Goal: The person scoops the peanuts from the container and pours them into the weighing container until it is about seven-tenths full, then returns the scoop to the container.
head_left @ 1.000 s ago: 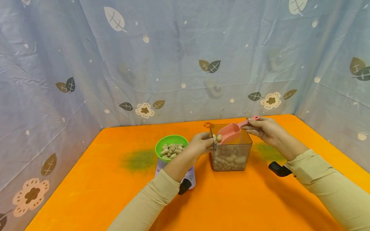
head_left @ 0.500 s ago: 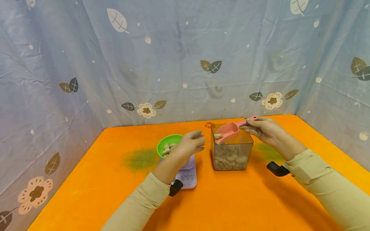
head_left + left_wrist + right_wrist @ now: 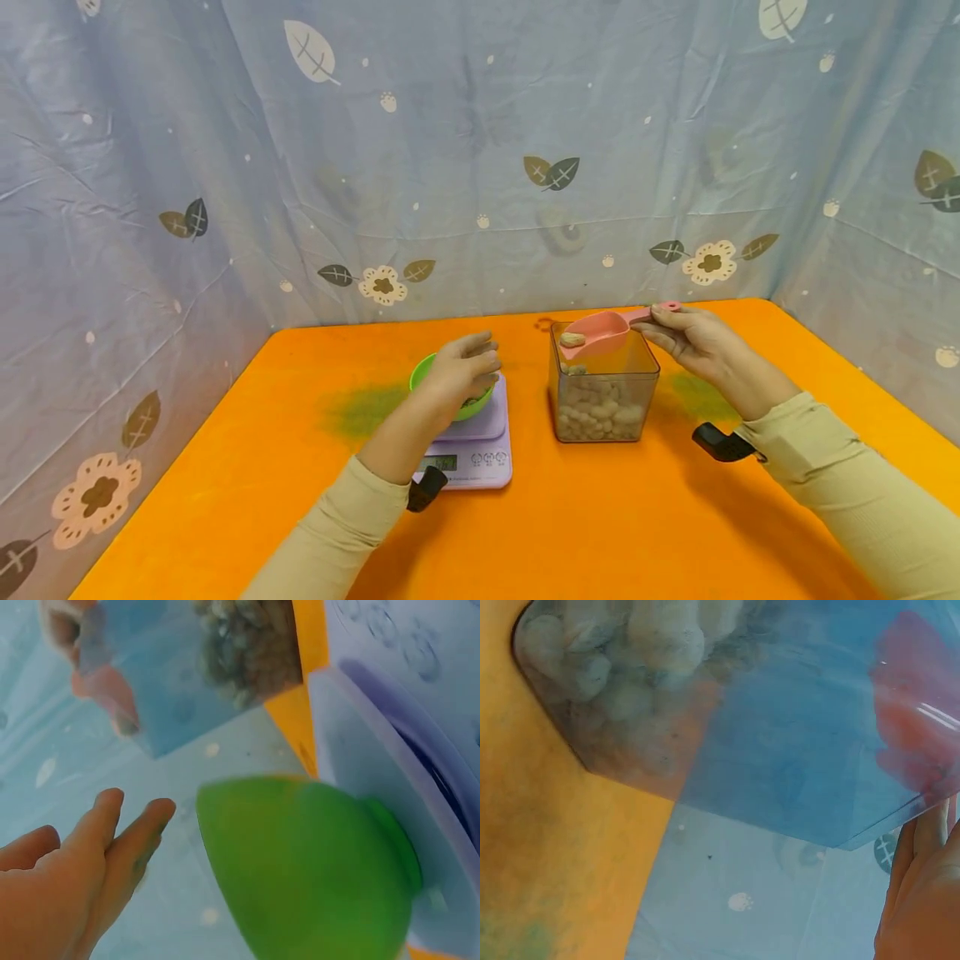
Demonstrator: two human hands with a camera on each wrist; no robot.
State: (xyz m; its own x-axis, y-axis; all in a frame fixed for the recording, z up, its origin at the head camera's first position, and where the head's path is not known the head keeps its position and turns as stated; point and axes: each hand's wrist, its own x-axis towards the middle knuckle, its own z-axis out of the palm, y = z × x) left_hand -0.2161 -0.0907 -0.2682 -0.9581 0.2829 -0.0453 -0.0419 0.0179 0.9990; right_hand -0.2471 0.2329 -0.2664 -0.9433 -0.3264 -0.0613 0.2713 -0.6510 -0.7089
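My right hand (image 3: 697, 343) holds a pink scoop (image 3: 603, 331) by its handle, above the mouth of a clear square container (image 3: 651, 377). At least one peanut (image 3: 573, 340) lies in the scoop's tip. Unshelled peanuts fill the container's lower part, seen through its wall (image 3: 780, 765) in the right wrist view. My left hand (image 3: 453, 379) is over a green bowl (image 3: 420, 369), with its fingers extended; in the left wrist view they are beside the bowl's rim, with nothing visible held. The left hand hides most of the bowl's contents. A lilac kitchen scale (image 3: 480, 473) supports the bowl.
An orange cloth (image 3: 570, 525) covers the table, with a green stain left of the scale and another right of the container. A pale blue patterned curtain (image 3: 450, 167) encloses the back and sides. Black wrist mounts (image 3: 722, 442) hang below both wrists.
My left hand has moved left from the container's rim to over the bowl, uncovering the scale's front and display. The scoop has risen slightly and levelled, staying over the container.
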